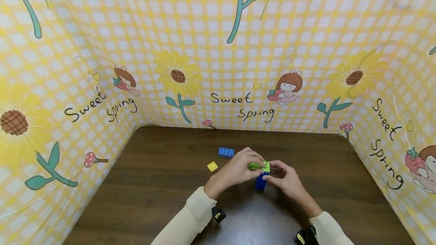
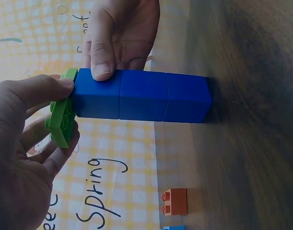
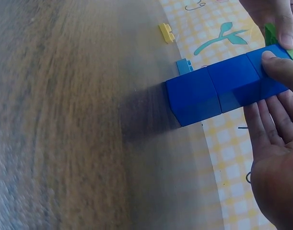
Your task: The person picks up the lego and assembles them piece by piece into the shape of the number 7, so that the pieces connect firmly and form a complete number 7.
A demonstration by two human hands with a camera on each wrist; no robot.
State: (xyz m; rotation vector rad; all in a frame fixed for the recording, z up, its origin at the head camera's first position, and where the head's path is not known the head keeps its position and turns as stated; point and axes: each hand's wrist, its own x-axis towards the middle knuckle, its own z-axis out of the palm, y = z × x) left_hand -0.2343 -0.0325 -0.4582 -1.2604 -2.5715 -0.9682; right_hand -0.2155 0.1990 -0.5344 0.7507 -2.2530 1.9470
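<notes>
A tower of three stacked blue building blocks (image 2: 144,96) stands upright on the dark table, seen from the side in both wrist views. Across its top lies a flat lime-green block (image 2: 62,125), sticking out past the tower on the left. My left hand (image 1: 242,167) pinches this green piece between thumb and fingers, covering part of it in the head view. With thumb and fingers on opposite sides, my right hand (image 1: 287,181) grips the uppermost blue block (image 3: 273,72). The thumb tip presses flat on its face. How firmly green and blue are joined cannot be seen.
Left of the hands lie a lighter blue studded block (image 1: 226,152) and a small yellow block (image 1: 212,166). An orange block (image 2: 177,201) shows on the table in the left wrist view. Checked cloth walls (image 1: 218,67) border the table's back and sides.
</notes>
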